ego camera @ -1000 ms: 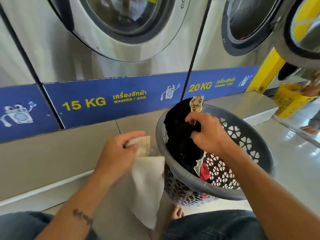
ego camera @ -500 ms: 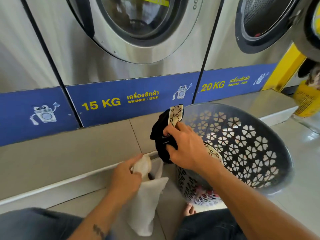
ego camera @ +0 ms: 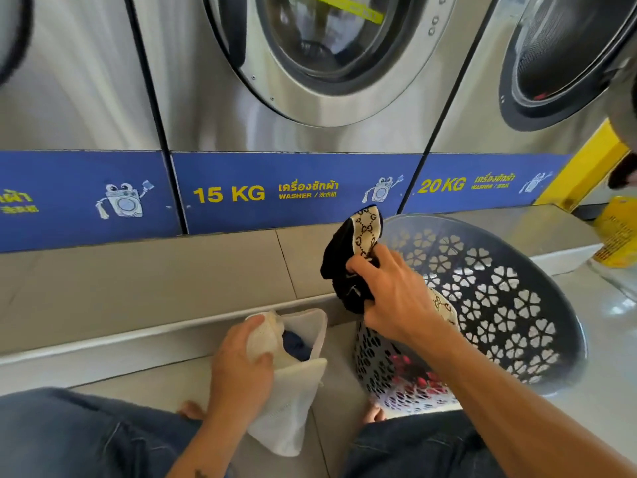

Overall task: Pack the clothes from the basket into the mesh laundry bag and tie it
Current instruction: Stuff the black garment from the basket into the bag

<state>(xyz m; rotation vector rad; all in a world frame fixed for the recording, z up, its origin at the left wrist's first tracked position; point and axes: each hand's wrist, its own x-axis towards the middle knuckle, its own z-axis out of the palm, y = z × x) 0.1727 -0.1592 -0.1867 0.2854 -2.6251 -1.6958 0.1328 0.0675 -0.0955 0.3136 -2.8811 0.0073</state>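
My right hand (ego camera: 393, 298) grips a black garment with a cream patterned band (ego camera: 351, 267), held in the air over the near rim of the grey plastic basket (ego camera: 517, 305). The basket tilts toward me, and red cloth (ego camera: 406, 377) shows through its flower-shaped holes at the bottom. My left hand (ego camera: 241, 367) holds the rim of the white mesh laundry bag (ego camera: 293, 401) open, low on the floor left of the basket. Something dark blue (ego camera: 296, 345) lies inside the bag's mouth.
Steel washing machines with blue 15 KG and 20 KG labels (ego camera: 296, 191) stand in front on a grey tiled step (ego camera: 138, 288). A yellow bag (ego camera: 617, 232) is at the right edge. My knees in jeans (ego camera: 86, 439) and bare toes are below.
My right hand has lifted the black garment out of the basket and carried it left toward the bag. My left hand has lowered the bag and pulled its mouth open.
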